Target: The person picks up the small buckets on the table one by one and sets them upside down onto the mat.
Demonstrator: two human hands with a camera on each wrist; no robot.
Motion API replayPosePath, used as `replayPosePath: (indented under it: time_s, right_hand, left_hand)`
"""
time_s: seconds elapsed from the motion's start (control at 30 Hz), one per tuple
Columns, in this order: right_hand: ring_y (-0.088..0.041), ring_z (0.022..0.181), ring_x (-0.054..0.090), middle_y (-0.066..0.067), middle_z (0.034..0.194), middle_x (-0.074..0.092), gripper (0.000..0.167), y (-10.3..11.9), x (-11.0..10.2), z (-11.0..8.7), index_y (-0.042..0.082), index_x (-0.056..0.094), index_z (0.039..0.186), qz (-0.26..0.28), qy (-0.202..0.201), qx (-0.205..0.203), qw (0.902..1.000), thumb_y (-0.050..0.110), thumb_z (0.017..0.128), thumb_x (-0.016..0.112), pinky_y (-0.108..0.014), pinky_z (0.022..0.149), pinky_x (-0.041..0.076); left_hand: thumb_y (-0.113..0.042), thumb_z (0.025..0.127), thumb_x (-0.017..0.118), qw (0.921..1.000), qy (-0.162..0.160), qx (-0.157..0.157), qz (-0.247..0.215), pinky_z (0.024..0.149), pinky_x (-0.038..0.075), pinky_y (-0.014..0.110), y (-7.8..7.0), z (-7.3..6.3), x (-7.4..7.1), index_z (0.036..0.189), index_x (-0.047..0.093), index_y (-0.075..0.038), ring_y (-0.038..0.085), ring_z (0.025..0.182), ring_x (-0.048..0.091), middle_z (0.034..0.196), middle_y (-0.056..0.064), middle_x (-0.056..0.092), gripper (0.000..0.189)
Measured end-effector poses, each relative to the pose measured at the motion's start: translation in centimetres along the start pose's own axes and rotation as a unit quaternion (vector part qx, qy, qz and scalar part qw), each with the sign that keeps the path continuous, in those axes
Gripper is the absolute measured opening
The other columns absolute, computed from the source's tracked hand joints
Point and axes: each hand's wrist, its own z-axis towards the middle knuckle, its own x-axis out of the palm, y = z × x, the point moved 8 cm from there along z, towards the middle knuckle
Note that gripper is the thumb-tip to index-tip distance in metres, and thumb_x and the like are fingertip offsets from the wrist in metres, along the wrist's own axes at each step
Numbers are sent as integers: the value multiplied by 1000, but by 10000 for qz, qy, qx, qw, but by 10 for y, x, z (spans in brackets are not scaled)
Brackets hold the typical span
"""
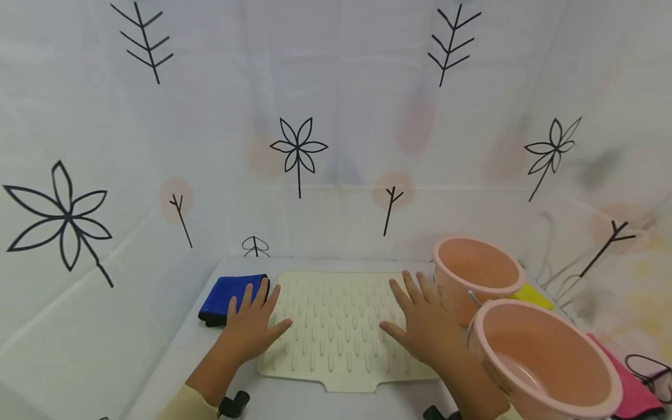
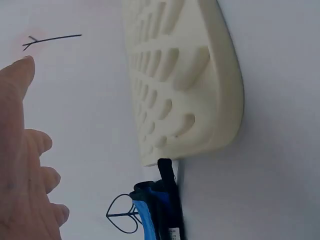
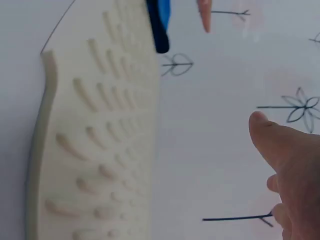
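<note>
A cream-coloured board (image 1: pixel 336 326) with rows of raised oval ridges and a short tab at its near edge lies flat on the white table. My left hand (image 1: pixel 253 326) is held over its left side with the fingers spread, holding nothing. Over the right side is my right hand (image 1: pixel 427 324), its fingers spread as well. In the left wrist view the left hand (image 2: pixel 22 150) appears apart from the board (image 2: pixel 200 100). The right wrist view likewise shows a gap between the right hand (image 3: pixel 295 170) and the board. A folded blue cloth (image 1: pixel 226 294) with black edging lies beyond the left hand.
Two pink buckets (image 1: pixel 551 350) stand on the right, close to the right forearm. A yellow cloth (image 1: pixel 531 296) and a pink cloth (image 1: pixel 630 379) lie partly behind them. Behind the table hangs a white sheet (image 1: pixel 341 87) printed with plants.
</note>
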Motion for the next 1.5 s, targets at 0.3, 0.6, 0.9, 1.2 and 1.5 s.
replayPosePath:
  time_s: [0.3,0.6,0.9,1.2,1.5]
  right_hand:
    - [-45,160,16,-23,171,24,100,-6,-36,-30,15,25,167,379,-387,233,9983,72,94,61,-69,125,5]
    - [-49,152,32,-26,162,41,104,-19,-57,-66,7,32,163,397,-800,244,9957,69,89,70,-73,121,15]
    - [-52,143,39,-26,162,41,116,-61,-58,-94,2,40,158,-28,-127,649,9978,80,79,72,-78,114,22]
    - [-44,118,55,-26,134,62,106,-112,-58,-137,2,53,146,98,-1463,337,9886,60,66,91,-69,109,30]
    - [-29,141,41,-22,141,60,119,-147,-54,-170,5,55,149,477,-2028,-45,9780,63,53,96,-18,123,-2]
  left_hand:
    - [-88,91,42,9928,-79,-469,-1097,117,8,81,-1,-20,0,169,21,-22,54,158,9,175,18,12,104]
    - [-63,94,67,9749,195,-630,-2127,117,22,77,-4,-37,35,165,32,-13,55,154,23,169,24,29,94]
    - [-56,86,80,9615,416,-665,-2635,115,31,73,2,-53,72,160,39,-6,52,150,34,163,30,34,99]
    - [-57,79,85,9660,473,-695,-2444,114,27,77,10,-50,73,160,39,-6,56,147,31,161,31,35,106]
    - [-62,65,93,9744,560,-551,-2107,119,21,74,11,-47,70,162,35,-6,54,151,25,165,26,35,126]
